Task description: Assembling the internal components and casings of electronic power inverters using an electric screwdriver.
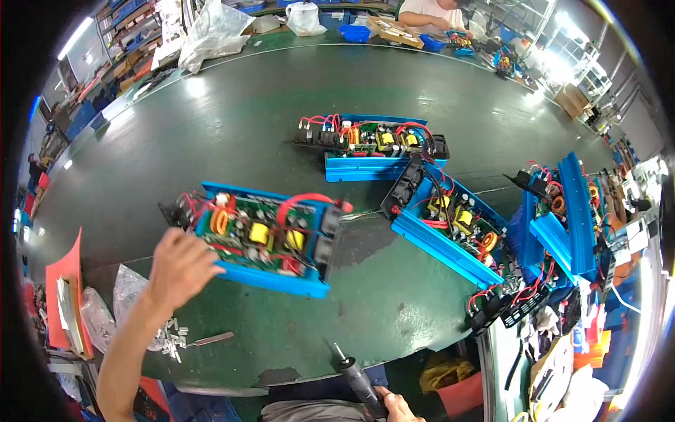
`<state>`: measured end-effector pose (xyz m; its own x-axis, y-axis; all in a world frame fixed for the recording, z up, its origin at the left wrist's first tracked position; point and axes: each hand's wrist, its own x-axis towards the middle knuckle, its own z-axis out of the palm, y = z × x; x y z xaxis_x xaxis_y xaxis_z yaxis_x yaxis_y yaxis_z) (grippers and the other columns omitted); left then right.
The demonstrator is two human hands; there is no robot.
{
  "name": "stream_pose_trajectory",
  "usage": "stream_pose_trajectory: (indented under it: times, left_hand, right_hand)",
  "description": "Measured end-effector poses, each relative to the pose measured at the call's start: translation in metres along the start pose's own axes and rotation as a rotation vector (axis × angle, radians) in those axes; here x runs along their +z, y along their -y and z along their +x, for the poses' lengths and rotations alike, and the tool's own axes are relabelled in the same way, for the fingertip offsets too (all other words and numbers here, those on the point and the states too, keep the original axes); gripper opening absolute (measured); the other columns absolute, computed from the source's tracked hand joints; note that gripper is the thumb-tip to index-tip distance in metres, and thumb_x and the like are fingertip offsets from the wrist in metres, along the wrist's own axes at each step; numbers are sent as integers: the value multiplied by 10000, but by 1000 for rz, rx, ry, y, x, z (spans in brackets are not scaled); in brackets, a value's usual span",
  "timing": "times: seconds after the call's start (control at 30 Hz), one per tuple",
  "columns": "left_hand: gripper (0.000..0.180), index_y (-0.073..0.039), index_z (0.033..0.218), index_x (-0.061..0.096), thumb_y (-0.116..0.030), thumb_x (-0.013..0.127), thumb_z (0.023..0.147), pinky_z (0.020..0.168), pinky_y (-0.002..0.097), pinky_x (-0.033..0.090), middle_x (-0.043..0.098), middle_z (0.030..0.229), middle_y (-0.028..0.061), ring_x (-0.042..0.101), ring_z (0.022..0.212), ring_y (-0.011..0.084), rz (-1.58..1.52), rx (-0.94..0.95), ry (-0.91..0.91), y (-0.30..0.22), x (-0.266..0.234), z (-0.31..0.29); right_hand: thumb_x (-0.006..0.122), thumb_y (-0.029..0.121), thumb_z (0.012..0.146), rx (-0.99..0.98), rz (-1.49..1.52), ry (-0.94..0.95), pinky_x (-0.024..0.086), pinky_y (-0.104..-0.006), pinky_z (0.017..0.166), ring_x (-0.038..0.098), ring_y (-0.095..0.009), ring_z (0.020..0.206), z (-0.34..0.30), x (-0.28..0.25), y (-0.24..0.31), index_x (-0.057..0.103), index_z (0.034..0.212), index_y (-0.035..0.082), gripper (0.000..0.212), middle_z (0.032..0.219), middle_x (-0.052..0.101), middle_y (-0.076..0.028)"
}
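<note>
My left hand [184, 269] is closed on the left end of a power inverter [264, 281], an open blue metal housing with a green circuit board, yellow transformers and red wires. Its fingertips lie along the near blue wall, and part of the end plate is hidden behind the hand. Low in the view, my right hand [401, 406] is wrapped round a black electric screwdriver [362, 385], whose bit points up and left over the table's near edge. The screwdriver is apart from the inverter.
A second inverter [376, 167] lies beyond, a third [450, 243] slants to the right, and more blue housings [578, 211] are piled at far right. Small pale parts [172, 341] and a flat tool [213, 339] lie near left. Another person [432, 15] works across the table.
</note>
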<state>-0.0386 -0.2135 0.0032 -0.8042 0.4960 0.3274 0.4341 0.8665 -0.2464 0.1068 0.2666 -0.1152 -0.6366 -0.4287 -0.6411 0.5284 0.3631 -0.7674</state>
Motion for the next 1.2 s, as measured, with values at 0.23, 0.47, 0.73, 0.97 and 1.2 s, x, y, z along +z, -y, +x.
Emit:
stream_pose_trajectory:
  times: [0.23,0.47,0.73,0.97,1.2]
  left_hand:
    - [275,-67,976,701,-212,786,758,885,431,446,625,967,95,596,968,315,155,-390,165,112,33,-7]
    - [290,-69,1102,671,-105,721,818,843,446,527,633,1063,106,632,997,346,-347,-111,-152,-3,106,197]
    - [338,-57,1046,605,-135,792,776,790,391,500,635,966,101,642,909,280,-141,-69,-240,-15,166,249]
    - [315,-31,963,602,-166,809,767,701,449,512,579,954,105,633,929,307,-329,84,-101,2,164,249]
    - [319,-54,1039,659,-219,792,801,674,440,506,571,972,87,637,949,297,-369,-7,-63,30,129,202]
  right_hand:
    - [265,393,1061,-34,-35,45,428,-433,1041,595,-339,1150,6,-4,8,533,1393,7,576,1257,653,-215]
    - [265,424,1051,-47,-93,34,457,-436,990,613,-350,1089,9,-13,22,515,1386,-46,629,1204,657,-241]
    - [348,578,1008,-55,-323,-98,476,-428,933,606,-291,1016,-11,2,66,542,1376,0,712,1082,657,-231]
    - [279,563,1030,-108,-44,-19,483,-426,940,629,-289,1015,12,-7,40,541,1376,-21,727,1126,680,-196]
    - [246,570,1016,-102,-112,-100,493,-421,939,643,-304,1053,6,-14,28,525,1407,5,742,1154,697,-186]
